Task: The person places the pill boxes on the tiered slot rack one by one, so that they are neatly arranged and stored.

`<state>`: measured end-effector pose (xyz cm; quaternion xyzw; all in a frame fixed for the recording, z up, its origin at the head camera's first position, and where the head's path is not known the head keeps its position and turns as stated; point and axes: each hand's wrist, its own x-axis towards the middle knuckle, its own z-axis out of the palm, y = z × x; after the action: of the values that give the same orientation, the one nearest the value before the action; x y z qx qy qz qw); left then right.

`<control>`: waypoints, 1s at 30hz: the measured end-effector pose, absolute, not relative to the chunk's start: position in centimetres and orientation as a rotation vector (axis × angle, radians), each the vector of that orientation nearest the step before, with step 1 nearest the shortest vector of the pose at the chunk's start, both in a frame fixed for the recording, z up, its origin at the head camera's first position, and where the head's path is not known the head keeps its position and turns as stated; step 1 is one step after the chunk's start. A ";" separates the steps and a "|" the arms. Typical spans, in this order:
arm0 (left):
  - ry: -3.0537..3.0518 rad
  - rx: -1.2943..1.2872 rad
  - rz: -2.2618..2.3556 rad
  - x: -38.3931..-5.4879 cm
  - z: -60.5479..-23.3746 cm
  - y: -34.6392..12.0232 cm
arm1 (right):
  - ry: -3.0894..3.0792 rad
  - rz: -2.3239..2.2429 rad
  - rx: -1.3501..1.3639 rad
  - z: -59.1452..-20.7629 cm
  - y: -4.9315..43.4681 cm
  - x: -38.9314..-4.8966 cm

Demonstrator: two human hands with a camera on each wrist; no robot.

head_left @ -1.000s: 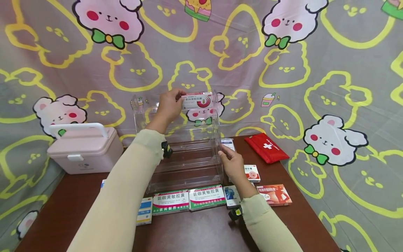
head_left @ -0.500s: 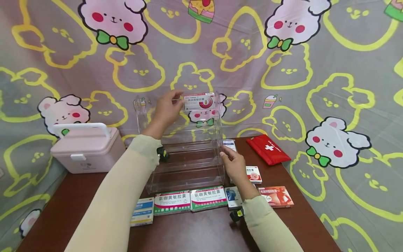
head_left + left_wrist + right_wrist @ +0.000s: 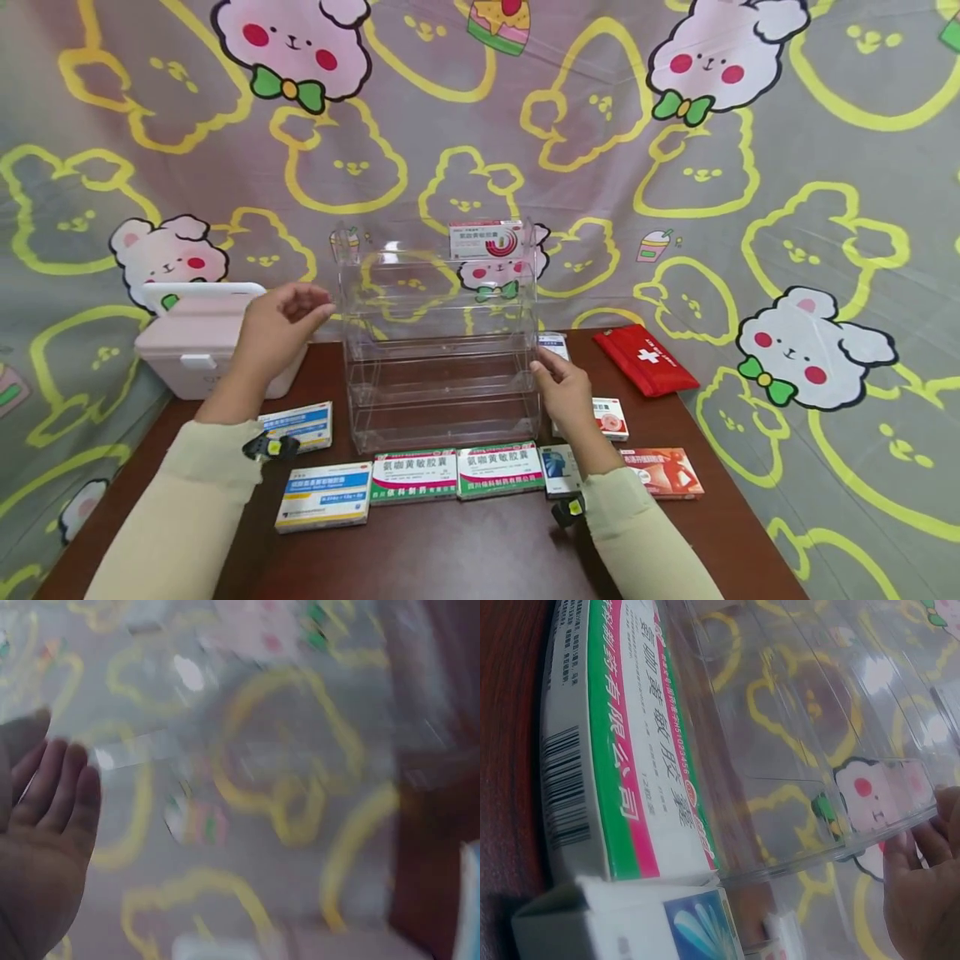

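Note:
A clear plastic tiered rack (image 3: 442,435) stands on the table. On its top tier, at the right end, a white and red medicine box (image 3: 486,242) sits upright. To the left of the rack my left hand (image 3: 279,329) is in the air with loosely bent fingers and holds nothing; the left wrist view shows the hand (image 3: 49,840) against a blurred background. My right hand (image 3: 564,392) holds the rack's right side edge between thumb and fingers. The right wrist view shows those fingertips (image 3: 901,847) at the clear side panel.
Green and white medicine boxes (image 3: 415,477) lie before the rack, with blue and white boxes (image 3: 324,497) to their left. Rightward are an orange box (image 3: 662,473), a white box (image 3: 610,418) and a red first-aid pouch (image 3: 647,360). A pink case (image 3: 168,350) stands at the back left.
My left hand has let go of the white and red box on the top tier and moved down and left, away from the rack. My right hand stays at the rack's side.

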<state>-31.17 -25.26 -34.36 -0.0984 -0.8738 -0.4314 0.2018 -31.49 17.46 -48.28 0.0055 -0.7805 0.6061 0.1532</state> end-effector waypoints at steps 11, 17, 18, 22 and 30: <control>-3.034 -0.294 -0.986 -29.2 -43.3 -35.7 | -2.257 1.722 0.010 -48.1 17.9 -31.6; -3.184 -0.058 -0.946 -29.2 -48.1 -39.0 | -2.243 1.733 0.003 -48.2 17.4 -31.6; -3.191 -0.030 -0.957 -29.3 -48.7 -39.3 | -2.241 1.733 -0.001 -48.1 17.4 -31.6; -3.200 0.023 -1.027 -29.2 -50.4 -40.1 | -2.244 1.729 -0.005 -48.1 17.3 -31.4; -3.210 0.065 -1.106 -28.8 -51.1 -40.3 | -2.222 1.717 0.050 -48.4 17.4 -31.3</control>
<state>-28.79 -40.35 -51.12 0.0189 -0.9376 -0.3232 -0.1266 -31.32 17.40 -48.36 0.0175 -0.7802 0.6029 0.1656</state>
